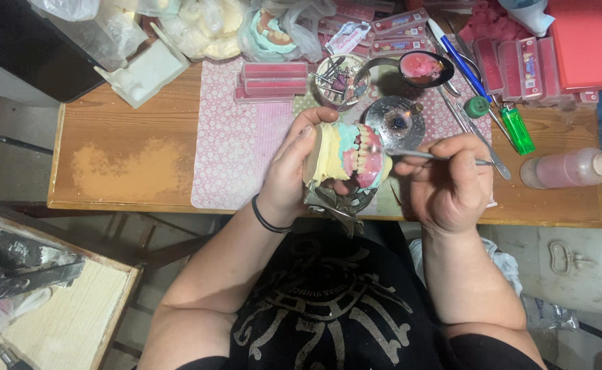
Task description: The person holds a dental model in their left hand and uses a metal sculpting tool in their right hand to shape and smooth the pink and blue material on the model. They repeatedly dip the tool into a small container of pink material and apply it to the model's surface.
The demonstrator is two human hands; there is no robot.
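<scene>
You have the pale yellow plaster dental model with pink wax gums and a row of white teeth (347, 156) lifted just off the near edge of the brown wooden worktable (129, 164), at about the middle of the view. Both rows of teeth already sit in the pink wax, so the setting-up looks largely done; what seems left is the fine wax work along the gum line, though the picture is too small to show how smooth that wax is.

Your left hand (294, 171) wraps the model from 9 o'clock, thumb along the top and fingers curled underneath, closed firmly around the plaster base. A grey metal hinged frame (335, 202) hangs below the model at 6 o'clock. Your wrist is bent upward, with a black band around it.

Your right hand (451, 181) comes in from 3 o'clock, clenched in a pen grip on a thin silver metal carving instrument (424, 156); its tip lies at the teeth on the model's right side.

Beyond the model, at 12 o'clock, stands a small round metal burner (398, 122), and at 1 o'clock a spoon holding pink wax (421, 68). A green lighter (518, 129) lies at 2 o'clock.
</scene>
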